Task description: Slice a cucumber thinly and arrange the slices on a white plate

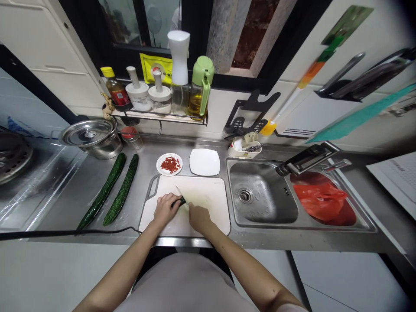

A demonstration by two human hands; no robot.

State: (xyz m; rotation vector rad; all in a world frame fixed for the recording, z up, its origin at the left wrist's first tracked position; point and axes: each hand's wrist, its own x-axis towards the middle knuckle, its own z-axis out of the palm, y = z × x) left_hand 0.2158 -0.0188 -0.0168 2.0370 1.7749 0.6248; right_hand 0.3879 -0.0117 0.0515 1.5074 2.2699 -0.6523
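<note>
On the white cutting board (208, 190), my left hand (166, 208) is closed on a short piece of dark green cucumber (182, 201), its fingers covering most of it. My right hand (199, 219) grips a knife (180, 193), whose thin blade points away from me and lies against the cucumber's right end. The knife's handle is hidden in my fist. Behind the board stand a small white plate of red berries (170, 164) and a bare white square plate (204, 162).
Two whole cucumbers (104, 190) lie left of the board, near a lidded steel pot (94, 138). A black cable (65, 234) runs along the counter's front edge. To the right is a sink (263, 203) with a red plastic bag (320, 201). Bottles and jars fill a shelf (156, 116).
</note>
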